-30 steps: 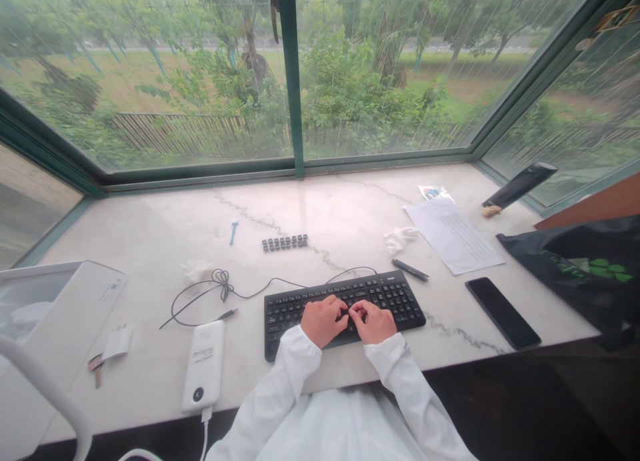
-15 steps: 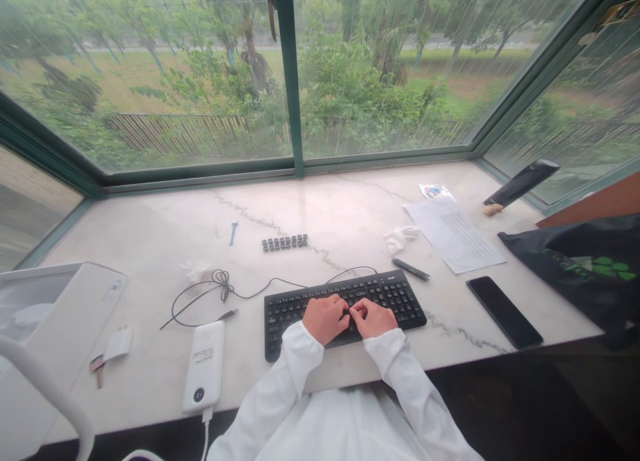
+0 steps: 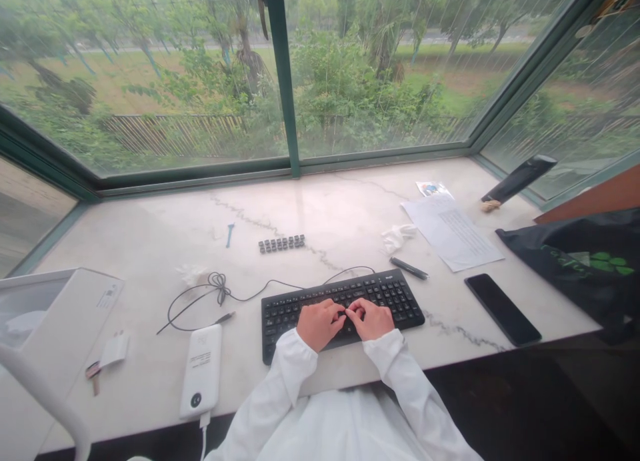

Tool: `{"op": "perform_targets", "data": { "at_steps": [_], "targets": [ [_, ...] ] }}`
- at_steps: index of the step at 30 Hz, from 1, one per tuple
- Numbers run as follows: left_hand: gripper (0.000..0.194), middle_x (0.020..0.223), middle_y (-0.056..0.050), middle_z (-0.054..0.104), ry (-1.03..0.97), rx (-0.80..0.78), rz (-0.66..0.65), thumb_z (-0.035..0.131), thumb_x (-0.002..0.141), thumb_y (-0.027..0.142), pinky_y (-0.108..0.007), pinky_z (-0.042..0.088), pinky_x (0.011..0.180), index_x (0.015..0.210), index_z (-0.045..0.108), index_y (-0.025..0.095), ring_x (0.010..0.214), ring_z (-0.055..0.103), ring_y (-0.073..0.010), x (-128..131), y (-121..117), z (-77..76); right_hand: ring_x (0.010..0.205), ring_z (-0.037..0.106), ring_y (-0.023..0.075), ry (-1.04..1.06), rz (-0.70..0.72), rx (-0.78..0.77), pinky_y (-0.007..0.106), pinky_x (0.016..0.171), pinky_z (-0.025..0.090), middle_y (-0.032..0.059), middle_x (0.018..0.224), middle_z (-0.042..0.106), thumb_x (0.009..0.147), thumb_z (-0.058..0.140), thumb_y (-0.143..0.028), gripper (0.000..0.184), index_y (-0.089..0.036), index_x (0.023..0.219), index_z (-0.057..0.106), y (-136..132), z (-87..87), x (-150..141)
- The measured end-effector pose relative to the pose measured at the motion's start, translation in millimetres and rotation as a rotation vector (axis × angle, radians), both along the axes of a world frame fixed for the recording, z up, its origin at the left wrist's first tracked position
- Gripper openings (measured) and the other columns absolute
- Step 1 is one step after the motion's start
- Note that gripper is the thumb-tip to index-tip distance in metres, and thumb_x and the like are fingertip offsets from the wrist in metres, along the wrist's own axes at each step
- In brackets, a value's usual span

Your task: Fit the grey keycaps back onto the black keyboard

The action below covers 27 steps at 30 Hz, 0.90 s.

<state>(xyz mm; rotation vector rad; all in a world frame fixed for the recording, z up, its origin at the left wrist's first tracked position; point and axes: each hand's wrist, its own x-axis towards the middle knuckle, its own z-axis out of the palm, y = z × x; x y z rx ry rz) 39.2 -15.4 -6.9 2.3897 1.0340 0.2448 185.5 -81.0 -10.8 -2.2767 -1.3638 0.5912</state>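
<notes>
Over the keyboard (image 3: 400, 300), left hand (image 3: 319, 324) and right hand (image 3: 373, 321) curl tightly, grip indiscernible; power bank (image 3: 203, 364) lies left, keycaps (image 3: 280, 247) beyond, phone (image 3: 503, 309) right.

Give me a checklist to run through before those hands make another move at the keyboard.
1. Keyboard resting on the table: ok.
2. Left hand and right hand both at the keyboard: ok, fingertips close together over its middle.
3. Anything pinched between the fingertips: cannot tell, the fingers hide it.
4. All keys in view: not ok, the hands cover the middle ones.
5. Small black pieces set out in order: ok, two rows beyond the keyboard.
6. Cable plug unconnected: ok, it lies loose near the white power bank.
</notes>
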Motion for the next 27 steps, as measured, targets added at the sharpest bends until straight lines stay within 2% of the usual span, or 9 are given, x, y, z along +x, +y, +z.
{"op": "perform_targets", "data": {
  "at_steps": [5,11,18,27],
  "targets": [
    [0.024,0.080,0.001,0.067,-0.090,-0.013,0.042,0.050,0.083,0.038,-0.020,0.040,0.059,0.097,0.068,0.028,0.067,0.060,-0.0105,-3.9,-1.9,-9.5,0.061,0.057,0.0112,0.009,-0.018,0.042,0.028,0.071,0.030,-0.0054,0.062,0.062,0.077,0.054,-0.032,0.012,-0.024,0.074,0.063,-2.0,-4.1,1.2],
    [0.021,0.075,0.003,0.066,-0.162,-0.008,0.070,0.055,0.081,0.035,-0.019,0.040,0.059,0.095,0.068,0.028,0.066,0.060,-0.0089,-3.3,-1.1,-14.0,0.059,0.057,0.0121,0.013,-0.048,0.100,0.027,0.070,0.031,-0.0034,0.061,0.063,0.077,0.050,-0.035,0.018,-0.023,0.075,0.063,-4.0,-6.6,2.7],
    [0.019,0.075,0.002,0.067,-0.137,0.040,0.036,0.055,0.080,0.033,-0.020,0.038,0.055,0.092,0.069,0.027,0.064,0.060,-0.0093,-0.8,-1.1,-12.8,0.059,0.056,0.0118,-0.002,-0.030,0.088,0.029,0.073,0.028,-0.0047,0.061,0.063,0.076,0.052,-0.035,0.016,-0.024,0.073,0.063,-4.1,-3.0,0.8],
    [0.019,0.076,0.003,0.067,-0.111,0.024,0.009,0.055,0.080,0.033,-0.020,0.038,0.057,0.092,0.068,0.027,0.065,0.060,-0.0097,-0.6,1.2,-10.7,0.063,0.057,0.0117,0.013,-0.024,0.055,0.030,0.074,0.026,-0.0055,0.063,0.063,0.077,0.054,-0.034,0.014,-0.025,0.074,0.064,-4.3,-0.7,0.1]
  ]
}}
